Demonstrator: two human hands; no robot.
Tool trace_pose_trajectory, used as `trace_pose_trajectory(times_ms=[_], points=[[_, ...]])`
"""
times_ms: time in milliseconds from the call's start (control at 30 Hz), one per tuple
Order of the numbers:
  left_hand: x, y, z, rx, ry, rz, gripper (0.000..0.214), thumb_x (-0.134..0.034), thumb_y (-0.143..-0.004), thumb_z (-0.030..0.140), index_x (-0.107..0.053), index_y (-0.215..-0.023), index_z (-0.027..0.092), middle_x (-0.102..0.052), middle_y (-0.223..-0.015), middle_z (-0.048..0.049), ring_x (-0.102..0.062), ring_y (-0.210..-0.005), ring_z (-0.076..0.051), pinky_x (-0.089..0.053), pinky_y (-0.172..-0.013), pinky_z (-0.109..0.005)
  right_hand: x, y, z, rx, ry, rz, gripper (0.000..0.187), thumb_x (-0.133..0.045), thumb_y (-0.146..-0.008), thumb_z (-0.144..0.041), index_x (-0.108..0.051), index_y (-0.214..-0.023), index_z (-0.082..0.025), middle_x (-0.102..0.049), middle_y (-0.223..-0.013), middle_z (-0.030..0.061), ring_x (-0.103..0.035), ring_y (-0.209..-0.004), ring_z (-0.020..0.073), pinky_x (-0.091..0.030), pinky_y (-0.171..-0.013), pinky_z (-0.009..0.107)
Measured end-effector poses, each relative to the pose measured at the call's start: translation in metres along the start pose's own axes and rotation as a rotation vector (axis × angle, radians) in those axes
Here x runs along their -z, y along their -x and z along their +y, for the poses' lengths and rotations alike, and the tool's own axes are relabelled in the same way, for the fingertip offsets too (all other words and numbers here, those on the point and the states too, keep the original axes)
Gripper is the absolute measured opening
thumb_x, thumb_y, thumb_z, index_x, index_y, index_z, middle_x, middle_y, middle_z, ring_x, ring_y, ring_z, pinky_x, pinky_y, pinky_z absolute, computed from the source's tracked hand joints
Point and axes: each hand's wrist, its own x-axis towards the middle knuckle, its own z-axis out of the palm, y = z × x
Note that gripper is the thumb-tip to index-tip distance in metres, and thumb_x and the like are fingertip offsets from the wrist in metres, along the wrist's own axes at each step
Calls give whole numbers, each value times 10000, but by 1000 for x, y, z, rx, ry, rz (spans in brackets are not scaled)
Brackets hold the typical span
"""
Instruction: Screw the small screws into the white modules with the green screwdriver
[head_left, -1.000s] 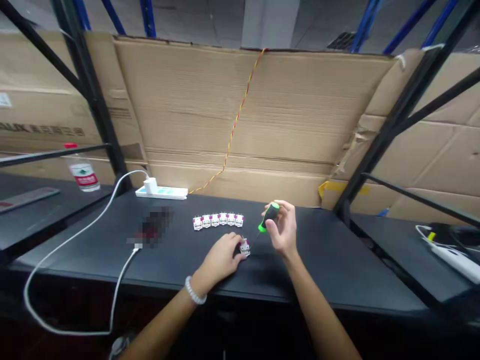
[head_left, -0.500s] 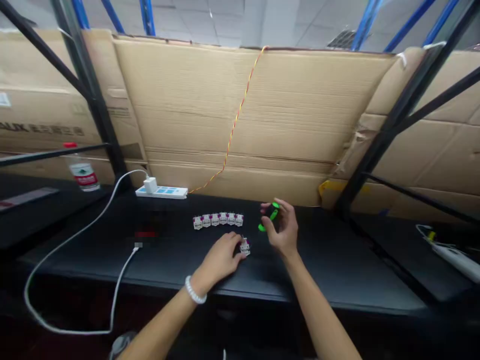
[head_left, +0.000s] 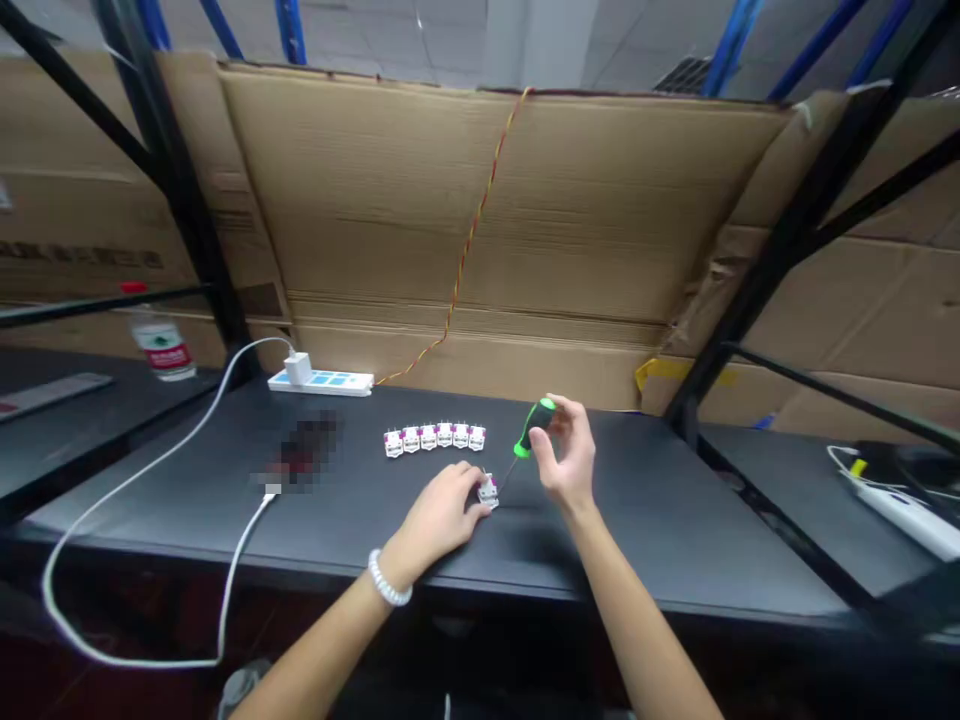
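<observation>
My left hand (head_left: 442, 515) rests on the black bench and pinches a small white part (head_left: 488, 490) against the surface. My right hand (head_left: 566, 455) grips the black-and-green handle of a screwdriver (head_left: 532, 429), whose thin shaft slants down to the white part. Behind them, a row of several similar white and pink parts (head_left: 435, 437) lies side by side.
A white power strip (head_left: 322, 381) with a plugged charger and a white cable (head_left: 187, 440) lies at the back left. A plastic bottle (head_left: 159, 342) stands on the left shelf. Cardboard sheets (head_left: 480, 230) wall the back. Black rack struts (head_left: 757, 280) rise at right.
The screwdriver handle has turned in my right fingers, and the view has shifted slightly. My left hand stays on the white part.
</observation>
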Motion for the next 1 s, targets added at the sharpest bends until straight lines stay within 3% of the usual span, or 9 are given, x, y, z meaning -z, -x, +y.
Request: trace_pose_trajectory(times_ms=[133,267,367,567,667,833,1000], points=[[1,0,0,-8,1,6,195,-754,-928,191,-681,-1108,190,-706,-1136,-89,-661,-1108,-289,-526,-1008,-418,-2,0,-1,-23,79,68,490,-858,-823,-403,-650,-1233,-235,-660,-1040,54,-646,-804,191,-556,-666,329],[1,0,1,-7,-3,4,197,-751,-926,193,-675,-1108,196,-708,-1137,-86,-663,-1113,-285,-525,-1013,-415,-2,3,-2,-46,-99,-1,477,-671,-981,-378,-536,-1423,-263,-714,-1177,102,-732,-946,235,-623,-840,418],[1,0,1,1,-18,-4,195,-751,-927,198,-674,-1106,198,-707,-1143,-86,-663,-1116,-286,-520,-1020,-412,-2,4,-1,-32,-194,-55,402,-607,-1020,-372,-529,-1400,-263,-726,-1216,115,-756,-971,240,-631,-889,446],[1,0,1,-6,-6,-2,193,-739,-935,194,-666,-1114,201,-702,-1142,-83,-658,-1114,-284,-519,-1013,-405,-3,1,1,10,-6,25,508,-847,-839,-350,-634,-1292,-262,-641,-1221,100,-680,-1001,236,-617,-851,408],[1,0,1,-9,-2,6,185,-735,-936,194,-667,-1107,209,-703,-1141,-77,-656,-1114,-284,-516,-1016,-409,-1,0,1,-8,4,12,439,-770,-903,-370,-658,-1315,-269,-620,-1193,87,-649,-952,219,-604,-826,394],[1,0,1,4,-6,0,193,-735,-932,187,-672,-1114,194,-703,-1153,-91,-663,-1117,-290,-521,-1018,-420,3,2,0,-65,-135,-85,433,-575,-1031,-410,-587,-1442,-274,-680,-1225,104,-693,-1013,248,-585,-941,452],[1,0,1,-4,2,4,179,-737,-935,192,-668,-1100,198,-703,-1142,-83,-662,-1112,-283,-520,-1012,-409,0,0,2,18,-1,28,494,-838,-850,-374,-662,-1302,-276,-617,-1190,76,-643,-962,220,-585,-825,372]])
